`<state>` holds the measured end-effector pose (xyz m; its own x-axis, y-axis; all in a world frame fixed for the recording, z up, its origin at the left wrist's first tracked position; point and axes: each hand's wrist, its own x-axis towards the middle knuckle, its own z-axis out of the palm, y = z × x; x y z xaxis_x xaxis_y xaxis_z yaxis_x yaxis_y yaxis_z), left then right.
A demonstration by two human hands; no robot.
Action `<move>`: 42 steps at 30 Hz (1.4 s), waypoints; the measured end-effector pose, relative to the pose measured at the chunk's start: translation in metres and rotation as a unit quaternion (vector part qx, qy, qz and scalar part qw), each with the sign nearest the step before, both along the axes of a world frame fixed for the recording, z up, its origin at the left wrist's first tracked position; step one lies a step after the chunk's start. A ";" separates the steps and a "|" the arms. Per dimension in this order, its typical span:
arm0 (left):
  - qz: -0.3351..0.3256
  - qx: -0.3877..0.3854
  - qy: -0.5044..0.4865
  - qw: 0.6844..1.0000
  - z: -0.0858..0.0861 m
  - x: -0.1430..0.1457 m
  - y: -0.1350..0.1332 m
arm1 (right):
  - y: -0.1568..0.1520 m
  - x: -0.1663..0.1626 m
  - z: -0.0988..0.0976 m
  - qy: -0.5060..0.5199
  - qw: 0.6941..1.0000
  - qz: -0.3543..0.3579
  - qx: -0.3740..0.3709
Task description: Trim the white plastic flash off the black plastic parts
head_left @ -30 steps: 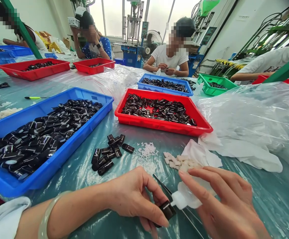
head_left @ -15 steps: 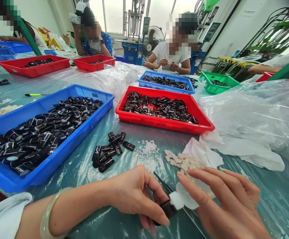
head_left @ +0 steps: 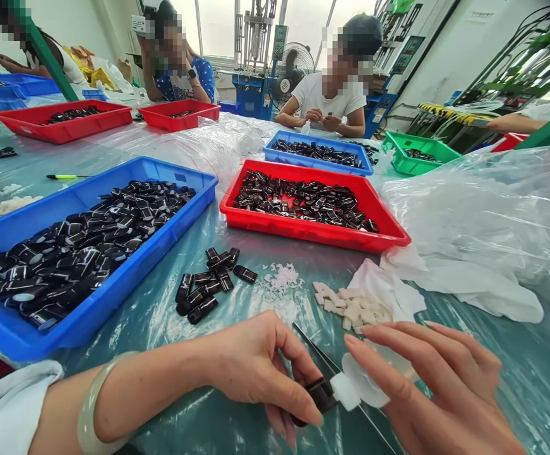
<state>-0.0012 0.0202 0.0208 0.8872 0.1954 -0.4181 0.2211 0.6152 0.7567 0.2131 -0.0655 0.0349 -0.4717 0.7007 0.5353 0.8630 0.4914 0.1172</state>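
Note:
My left hand (head_left: 275, 376) pinches a small black plastic part (head_left: 321, 398) between thumb and fingers. My right hand (head_left: 438, 385) has its fingers around a translucent squeeze bottle (head_left: 365, 379); its grip is partly hidden behind the fingers. The white cap-like tip (head_left: 345, 392) of the bottle points left, at the end of the black part. I cannot tell if the two touch. Tweezers (head_left: 316, 346) lie slantwise under the bottle, partly covered. Beyond my left hand lie several loose black parts (head_left: 203, 294).
A blue tray (head_left: 180, 235) of black parts stands on the left, a red tray (head_left: 303, 234) ahead. White crumbs (head_left: 283, 280), pale flat pieces (head_left: 357, 308) and a white cloth (head_left: 391, 294) lie before my hands. Plastic sheeting (head_left: 483, 215) is bunched on the right. Co-workers sit across the table.
The bottle and my right hand have shifted slightly to the right. My left hand keeps the black part in nearly the same place.

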 end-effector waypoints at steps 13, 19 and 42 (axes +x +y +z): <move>-0.005 -0.016 -0.003 1.000 -0.004 0.001 0.001 | -0.006 -0.013 0.004 0.041 0.999 -0.035 0.005; -0.009 -0.013 0.016 1.000 -0.003 0.002 0.000 | -0.007 -0.011 0.005 -0.014 0.999 -0.034 0.015; -0.010 -0.022 0.014 1.000 -0.005 0.002 0.000 | -0.009 -0.015 0.000 0.070 0.996 -0.064 -0.004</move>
